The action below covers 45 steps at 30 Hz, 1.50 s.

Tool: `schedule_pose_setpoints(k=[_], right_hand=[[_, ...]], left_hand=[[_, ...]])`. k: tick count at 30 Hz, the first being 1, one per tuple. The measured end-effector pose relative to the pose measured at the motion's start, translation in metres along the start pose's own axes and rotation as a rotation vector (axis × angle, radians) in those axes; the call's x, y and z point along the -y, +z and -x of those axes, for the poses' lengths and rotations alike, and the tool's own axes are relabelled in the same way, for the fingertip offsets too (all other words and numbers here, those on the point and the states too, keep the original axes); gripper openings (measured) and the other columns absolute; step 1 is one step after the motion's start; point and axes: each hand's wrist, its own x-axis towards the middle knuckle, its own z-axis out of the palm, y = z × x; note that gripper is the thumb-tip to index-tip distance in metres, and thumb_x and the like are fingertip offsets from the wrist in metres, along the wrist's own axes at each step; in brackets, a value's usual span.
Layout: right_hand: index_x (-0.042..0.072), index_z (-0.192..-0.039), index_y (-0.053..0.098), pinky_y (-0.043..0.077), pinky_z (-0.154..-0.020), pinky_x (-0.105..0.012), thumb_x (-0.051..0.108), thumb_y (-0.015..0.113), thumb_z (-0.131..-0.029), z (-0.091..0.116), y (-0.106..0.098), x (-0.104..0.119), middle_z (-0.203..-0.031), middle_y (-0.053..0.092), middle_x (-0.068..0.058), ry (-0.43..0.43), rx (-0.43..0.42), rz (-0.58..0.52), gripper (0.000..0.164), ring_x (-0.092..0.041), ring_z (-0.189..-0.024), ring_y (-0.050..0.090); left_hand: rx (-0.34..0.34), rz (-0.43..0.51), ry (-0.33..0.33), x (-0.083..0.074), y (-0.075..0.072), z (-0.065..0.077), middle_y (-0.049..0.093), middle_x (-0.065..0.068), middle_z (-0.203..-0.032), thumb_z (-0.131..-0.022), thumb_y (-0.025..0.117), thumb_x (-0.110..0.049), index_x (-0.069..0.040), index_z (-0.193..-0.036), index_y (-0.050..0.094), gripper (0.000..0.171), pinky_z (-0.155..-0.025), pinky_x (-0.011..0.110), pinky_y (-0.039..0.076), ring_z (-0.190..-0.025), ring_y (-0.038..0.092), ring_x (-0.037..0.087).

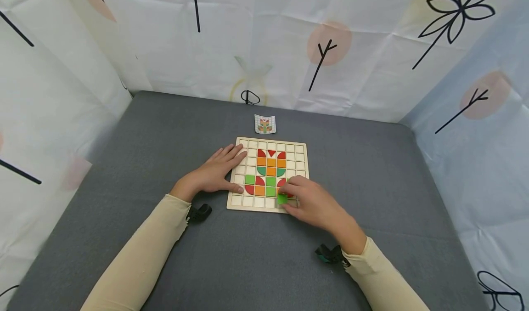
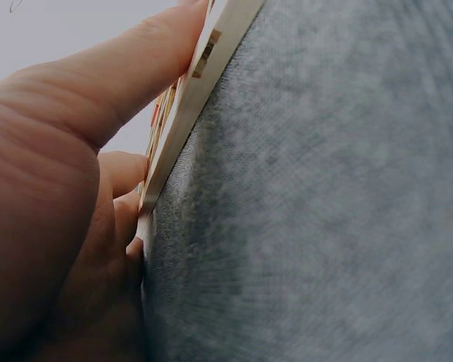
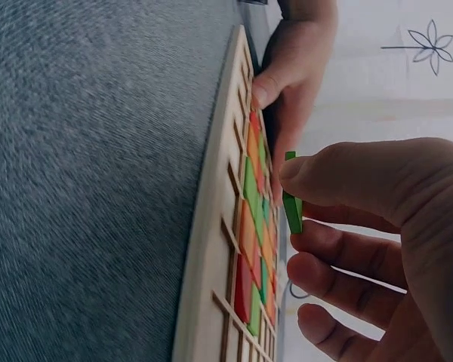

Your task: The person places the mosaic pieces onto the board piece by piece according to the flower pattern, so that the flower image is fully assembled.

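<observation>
A wooden grid board (image 1: 253,201) lies on the grey table, with red, orange and green tiles forming a pattern in its middle cells. My left hand (image 1: 215,171) rests flat on the board's left edge, fingers spread and thumb on the rim. In the right wrist view, a light green square tile (image 3: 293,204) is pinched between the thumb and a finger of my right hand (image 3: 370,219). That hand hovers over the lower right of the board, the tile held just above the surface. Some cells under the right hand are hidden in the head view.
A small pattern card (image 1: 265,124) with a coloured grid picture lies behind the board. The grey cloth-covered table (image 1: 165,127) stretches around it. White patterned curtains (image 1: 281,63) hang along the back and both sides.
</observation>
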Motion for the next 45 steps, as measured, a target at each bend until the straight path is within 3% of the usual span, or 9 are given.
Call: schedule_pose_setpoints(k=[6,16,32,45], right_hand=[[0.01,-0.114,0.08,0.061,-0.088,-0.038,0.016,0.093,-0.089,-0.006,0.008,0.001,-0.113,0.07,0.0,-0.033,-0.007,0.001,0.028,-0.019,-0.104,0.066],[0.011,-0.111,0.081,0.06,-0.086,-0.036,0.019,0.093,-0.088,-0.015,0.016,0.006,-0.106,0.07,0.001,-0.06,0.017,0.053,0.027,-0.018,-0.097,0.065],[0.011,-0.108,0.081,0.059,-0.087,-0.038,0.012,0.092,-0.088,-0.019,0.022,0.007,-0.104,0.07,-0.001,-0.106,0.018,0.045,0.023,-0.02,-0.097,0.065],[0.01,-0.107,0.081,0.06,-0.086,-0.038,0.015,0.092,-0.089,-0.019,0.022,0.008,-0.103,0.069,-0.001,-0.074,0.013,0.059,0.022,-0.02,-0.097,0.064]], left_hand=[[0.003,0.001,-0.001,-0.002,-0.001,0.002,0.002,0.013,-0.182,-0.094,0.083,-0.054,-0.008,-0.175,0.017,0.115,-0.133,0.054,-0.003,-0.166,-0.003,0.037],[0.002,0.005,0.003,-0.003,-0.003,0.003,0.002,0.013,-0.182,-0.094,0.083,-0.053,-0.008,-0.175,0.017,0.114,-0.133,0.053,-0.003,-0.166,-0.004,0.036],[-0.002,0.023,0.006,-0.001,-0.001,0.002,0.002,0.013,-0.182,-0.094,0.083,-0.055,-0.009,-0.175,0.017,0.114,-0.133,0.053,-0.003,-0.166,-0.004,0.036],[-0.001,0.019,-0.005,-0.003,0.0,0.003,0.003,0.014,-0.182,-0.094,0.084,-0.053,-0.008,-0.175,0.018,0.114,-0.133,0.054,-0.003,-0.166,-0.003,0.037]])
